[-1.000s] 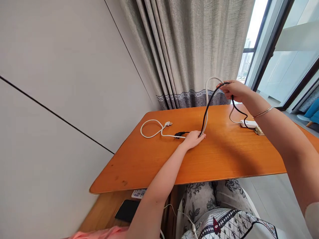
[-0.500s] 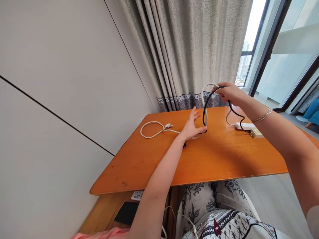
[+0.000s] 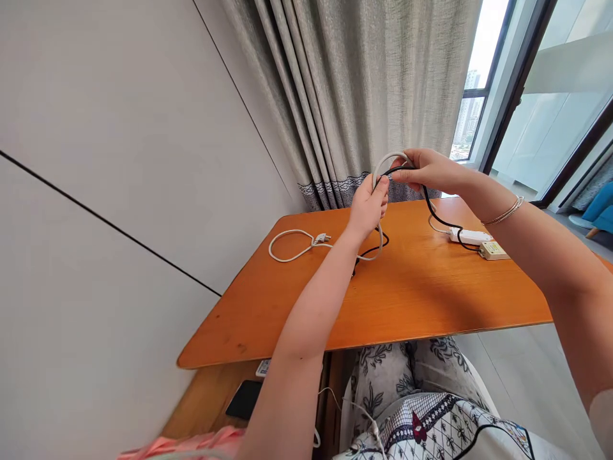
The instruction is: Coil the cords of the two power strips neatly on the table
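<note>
A white cable (image 3: 393,154) and a black cable (image 3: 433,215) arch together above the orange table. My left hand (image 3: 368,203) is closed around both cables on the left of the arch. At the arch's upper right, my right hand (image 3: 421,169) pinches the same two cables. Below my left hand the cables hang down to the tabletop, and the white one runs left to a loop and a white plug (image 3: 322,238). On the right, the cables lead to a white power strip (image 3: 470,237) and a cream-coloured block (image 3: 493,250).
The orange table (image 3: 287,319) meets a pale wall on the left. A grey curtain (image 3: 383,96) hangs behind it, with a window to the right. Under the near edge, a black phone-like object (image 3: 243,399) lies on a wooden surface beside pink cloth (image 3: 191,444).
My left hand has risen from near the tabletop and closed around the cables. My right hand has shifted slightly left and up, bringing both hands close together.
</note>
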### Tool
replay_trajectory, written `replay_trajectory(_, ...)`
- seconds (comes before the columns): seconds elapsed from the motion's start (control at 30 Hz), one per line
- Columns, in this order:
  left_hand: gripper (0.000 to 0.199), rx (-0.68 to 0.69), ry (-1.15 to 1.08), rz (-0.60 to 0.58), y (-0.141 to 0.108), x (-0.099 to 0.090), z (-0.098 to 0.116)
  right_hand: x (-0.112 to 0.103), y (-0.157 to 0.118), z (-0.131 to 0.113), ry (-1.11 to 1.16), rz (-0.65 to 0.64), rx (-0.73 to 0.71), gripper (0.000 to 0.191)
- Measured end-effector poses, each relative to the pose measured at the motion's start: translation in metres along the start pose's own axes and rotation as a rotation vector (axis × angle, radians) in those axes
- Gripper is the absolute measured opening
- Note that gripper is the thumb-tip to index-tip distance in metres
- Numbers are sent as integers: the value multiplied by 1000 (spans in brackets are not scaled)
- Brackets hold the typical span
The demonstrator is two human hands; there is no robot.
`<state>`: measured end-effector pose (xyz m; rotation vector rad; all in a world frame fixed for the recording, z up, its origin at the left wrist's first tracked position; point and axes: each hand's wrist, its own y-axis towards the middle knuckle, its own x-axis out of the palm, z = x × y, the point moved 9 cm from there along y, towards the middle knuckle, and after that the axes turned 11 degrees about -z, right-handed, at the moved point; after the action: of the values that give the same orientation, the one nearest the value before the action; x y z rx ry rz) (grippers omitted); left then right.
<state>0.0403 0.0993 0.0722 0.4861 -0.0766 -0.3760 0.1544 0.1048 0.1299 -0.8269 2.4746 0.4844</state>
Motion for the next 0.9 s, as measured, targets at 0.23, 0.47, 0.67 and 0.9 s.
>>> replay_trajectory(0.23, 34, 156, -5, 94, 13, -13, 14, -3, 11, -28, 102, -52, -14, 35)
replay_trajectory(0.47, 70, 267, 94, -36, 8, -15, 17, -1, 32, -69, 277, 160, -118, 48)
replay_trajectory(0.67, 69, 29, 43, -449, 1, 32, -35, -16, 37, -108, 560, 439, -244, 47)
replay_trajectory(0.9, 46, -299, 92, -560, -34, 37, -110, -75, 26, -106, 586, 651, -259, 47)
